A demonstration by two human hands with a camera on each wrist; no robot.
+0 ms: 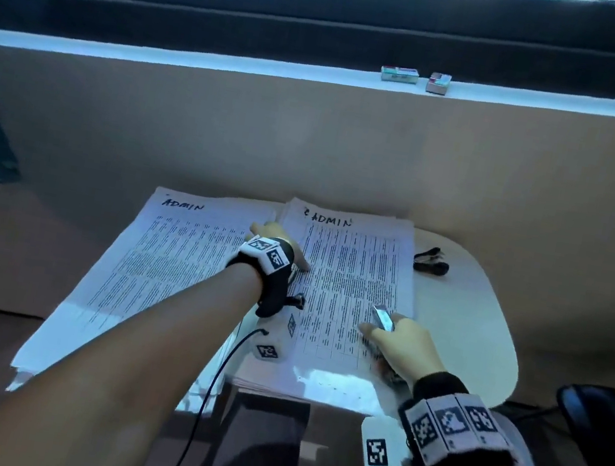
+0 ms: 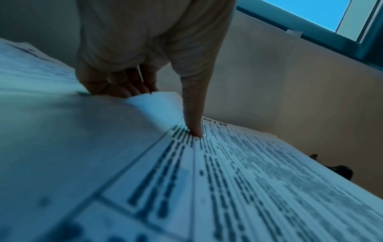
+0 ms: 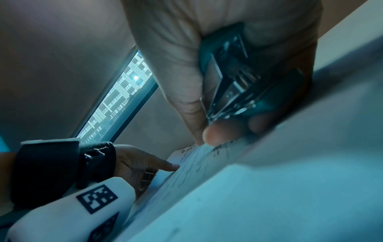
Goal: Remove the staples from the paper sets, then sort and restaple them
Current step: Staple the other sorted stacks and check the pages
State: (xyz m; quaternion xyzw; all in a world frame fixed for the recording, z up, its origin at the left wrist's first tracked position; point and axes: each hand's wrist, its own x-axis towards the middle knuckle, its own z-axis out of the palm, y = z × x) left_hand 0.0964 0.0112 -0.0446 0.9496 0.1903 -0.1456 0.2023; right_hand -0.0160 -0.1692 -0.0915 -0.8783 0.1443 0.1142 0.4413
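Two paper stacks lie side by side on the bench, each headed "ADMIN" in marker: the left stack (image 1: 153, 272) at about nine o'clock from the bench's middle, the right stack (image 1: 343, 300) at the centre. Both look thick, many sheets each, so I judge them heavy as a whole yet limp sheet by sheet; single pages will slide and fan, and corners tear easily where a staple has been. The safest hold is probably flat pressure on top near the stapled corner at eleven o'clock, lifting only the page edge.

One stapler (image 3: 234, 77), metal and stiff, sits in the right hand (image 1: 401, 346), whose fingers wrap it while the fingertips touch the right stack at about four o'clock on the sheet. The left hand (image 1: 275, 243) lies on the seam between the stacks; its forefinger (image 2: 192, 114) presses straight down on the printed page while the other fingers (image 2: 122, 83) curl at a lifted sheet edge (image 2: 157, 101). Whether they pinch it I cannot tell.

Two black clips or a staple remover (image 1: 430, 260), too small to tell, rest at two o'clock on the bare bench (image 1: 476, 334). Two small boxes (image 1: 415, 76) stand on the window sill (image 1: 204, 60) at twelve o'clock.
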